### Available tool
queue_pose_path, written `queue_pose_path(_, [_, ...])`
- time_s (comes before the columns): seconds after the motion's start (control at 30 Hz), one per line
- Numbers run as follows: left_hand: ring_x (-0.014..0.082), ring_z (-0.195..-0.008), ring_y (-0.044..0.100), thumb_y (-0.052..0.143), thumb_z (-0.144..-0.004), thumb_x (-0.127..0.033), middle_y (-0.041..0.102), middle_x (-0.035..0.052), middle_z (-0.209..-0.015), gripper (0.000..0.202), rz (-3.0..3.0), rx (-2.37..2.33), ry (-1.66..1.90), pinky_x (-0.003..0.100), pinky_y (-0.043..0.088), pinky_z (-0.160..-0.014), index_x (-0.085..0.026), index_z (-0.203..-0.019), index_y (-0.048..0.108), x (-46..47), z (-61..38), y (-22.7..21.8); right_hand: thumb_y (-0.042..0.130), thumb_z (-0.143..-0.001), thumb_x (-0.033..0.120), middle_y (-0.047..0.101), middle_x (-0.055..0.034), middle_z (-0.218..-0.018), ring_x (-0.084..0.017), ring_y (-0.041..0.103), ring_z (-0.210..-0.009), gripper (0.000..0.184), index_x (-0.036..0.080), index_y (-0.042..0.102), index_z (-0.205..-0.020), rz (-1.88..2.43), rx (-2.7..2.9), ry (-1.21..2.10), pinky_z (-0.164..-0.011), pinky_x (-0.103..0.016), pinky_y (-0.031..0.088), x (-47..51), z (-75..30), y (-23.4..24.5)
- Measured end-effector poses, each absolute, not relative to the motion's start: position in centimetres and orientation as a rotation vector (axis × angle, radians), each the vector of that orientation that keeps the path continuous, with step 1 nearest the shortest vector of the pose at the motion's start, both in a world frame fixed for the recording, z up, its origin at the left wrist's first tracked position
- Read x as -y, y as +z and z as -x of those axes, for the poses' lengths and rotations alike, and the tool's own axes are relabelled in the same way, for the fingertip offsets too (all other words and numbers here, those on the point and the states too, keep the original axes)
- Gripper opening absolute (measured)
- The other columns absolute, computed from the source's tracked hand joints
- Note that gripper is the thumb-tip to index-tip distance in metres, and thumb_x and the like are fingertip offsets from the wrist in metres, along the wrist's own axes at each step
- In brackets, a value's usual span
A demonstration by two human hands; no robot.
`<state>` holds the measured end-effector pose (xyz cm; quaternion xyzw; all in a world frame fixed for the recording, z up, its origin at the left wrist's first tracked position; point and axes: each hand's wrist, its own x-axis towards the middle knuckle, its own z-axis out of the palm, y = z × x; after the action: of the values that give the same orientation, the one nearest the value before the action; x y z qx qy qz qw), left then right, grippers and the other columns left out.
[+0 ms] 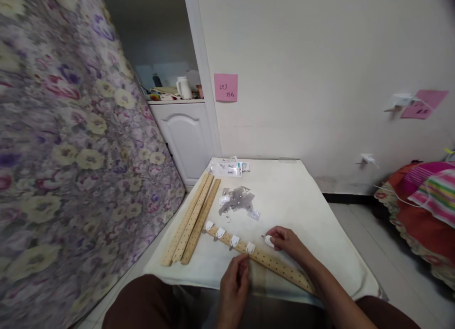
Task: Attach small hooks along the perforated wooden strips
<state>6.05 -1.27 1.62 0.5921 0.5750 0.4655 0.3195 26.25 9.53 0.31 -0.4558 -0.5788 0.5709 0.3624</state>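
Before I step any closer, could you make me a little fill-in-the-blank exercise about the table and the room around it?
1. The perforated wooden strip nearest the person carries a row of ____ white pieces.
2. The person's ____ hand holds another white piece, off the strip.
3. The handwritten paper notes on the wall are ____.
4. The large cloth hanging at the left is printed with ____.

Missing words: four; right; pink; flowers.
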Motion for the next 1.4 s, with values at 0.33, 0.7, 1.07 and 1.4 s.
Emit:
queue_pose_path(0.33, [0.0112, -0.057, 0.052, 0.05, -0.081, -0.031, 0.056, -0.0013, -0.076, 0.025, -1.361, -1.342, 1.127, 0.022, 0.043, -0.054, -0.019, -0.103, 0.055, 1.3, -9.0, -1.3, 0.057, -0.074, 0.027, 0.058, 0.0013, -0.068, -0.011, 0.053, -0.06, 0.024, 0.016, 0.066, -0.093, 1.067, 1.643, 1.591, -0.059, -0.024, 0.042, -8.1, -26.8, 2.1])
queue_pose_path(0.7, [0.0186, -0.082, 0.058, 0.052, -0.08, -0.021, 0.062, 0.005, -0.091, 0.024, -1.773, -1.523, 1.056, 0.031, 0.047, -0.075, -0.021, -0.103, 0.059, 1.0, -9.2, -0.9, 0.053, -0.066, 0.013, 0.062, 0.0014, -0.066, -0.011, 0.052, -0.062, 0.02, 0.015, 0.068, -0.079, 1.095, 1.777, 1.525, -0.059, -0.021, 0.038, -8.0, -26.1, 1.3])
queue_pose_path(1.07, [0.0198, -0.094, 0.059, 0.046, -0.085, -0.019, 0.064, 0.0069, -0.099, 0.025, -1.902, -1.465, 1.004, 0.033, 0.048, -0.083, -0.022, -0.105, 0.061, 0.6, -9.1, -1.3, 0.053, -0.066, 0.015, 0.067, -0.0009, -0.068, -0.013, 0.055, -0.063, 0.022, 0.015, 0.07, -0.08, 1.205, 1.793, 1.425, -0.058, -0.022, 0.039, -8.3, -25.8, 0.0])
queue_pose_path(1.4, [0.0181, -0.089, 0.06, 0.044, -0.087, -0.022, 0.064, 0.0054, -0.094, 0.024, -1.919, -1.437, 1.069, 0.032, 0.049, -0.08, -0.022, -0.103, 0.062, 0.2, -9.0, -1.5, 0.056, -0.065, 0.017, 0.07, -0.0018, -0.07, -0.015, 0.058, -0.066, 0.02, 0.016, 0.071, -0.078, 1.251, 1.776, 1.438, -0.062, -0.025, 0.042, -8.4, -26.0, -0.1])
